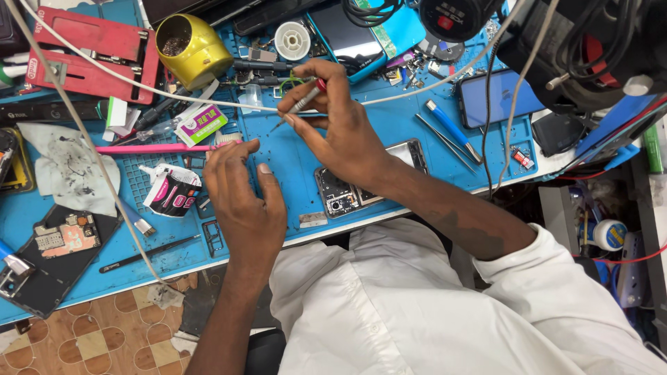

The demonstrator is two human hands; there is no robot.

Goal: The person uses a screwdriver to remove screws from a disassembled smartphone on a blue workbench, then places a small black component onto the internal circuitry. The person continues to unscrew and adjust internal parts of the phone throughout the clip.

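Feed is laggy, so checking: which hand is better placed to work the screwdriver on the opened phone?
Right, probably. The right hand already grips the screwdriver and lies over the opened phone. The left hand rests empty on the blue mat.

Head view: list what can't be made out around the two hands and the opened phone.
- Opened phone: most of it is covered by the right hand and wrist.
- Screwdriver: its tip is too small to tell the type.
- Left hand: the fingertips curl onto the blue mat; anything beneath them is hidden.
- Dismantled phone: its corner is cut off by the left edge.
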